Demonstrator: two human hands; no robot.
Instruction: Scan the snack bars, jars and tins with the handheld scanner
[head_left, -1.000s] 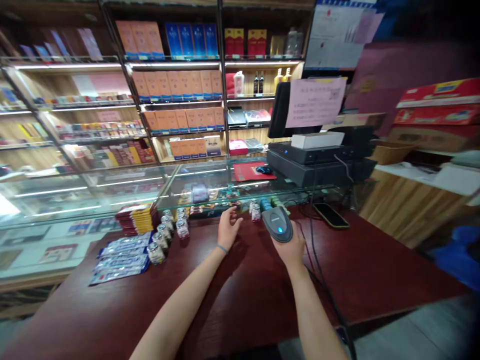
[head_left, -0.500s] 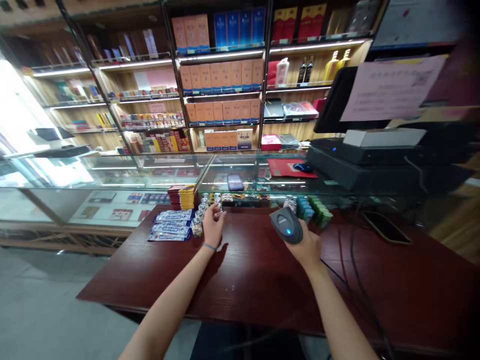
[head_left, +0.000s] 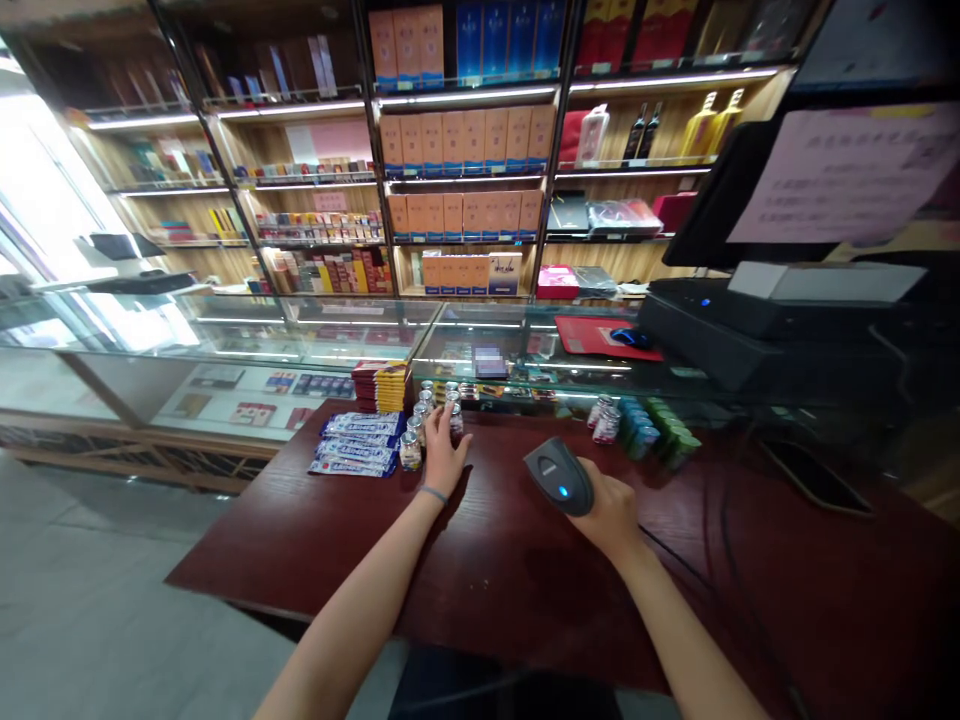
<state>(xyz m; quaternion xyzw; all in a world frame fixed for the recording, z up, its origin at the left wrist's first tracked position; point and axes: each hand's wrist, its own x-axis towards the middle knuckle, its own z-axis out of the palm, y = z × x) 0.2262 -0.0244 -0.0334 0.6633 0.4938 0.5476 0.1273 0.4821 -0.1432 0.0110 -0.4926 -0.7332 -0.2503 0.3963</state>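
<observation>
My left hand point(head_left: 445, 455) reaches to the small jars on the dark red table, its fingers stretched and the thumb apart. One small silver-lidded jar point(head_left: 456, 420) stands just beyond the gap between thumb and fingers; whether they touch it I cannot tell. More jars point(head_left: 410, 450) line up to the left of this hand. My right hand point(head_left: 611, 510) is wrapped round a dark grey barcode scanner point(head_left: 559, 478) with a blue light, held above the table. Left of the jars lie blue-and-white packets point(head_left: 356, 443).
Stacked yellow and red packs point(head_left: 390, 385) stand by the glass counter point(head_left: 517, 345). More jars point(head_left: 606, 420), blue cans point(head_left: 637, 428) and green cans point(head_left: 673, 432) are on the right. A phone point(head_left: 814, 475) lies farther right, near the scanner's cable point(head_left: 675, 555) and the monitor point(head_left: 720, 190).
The view has shifted, so most things sit farther right. My left hand's fingers have straightened over the jars. The scanner has moved left and lower relative to the cans.
</observation>
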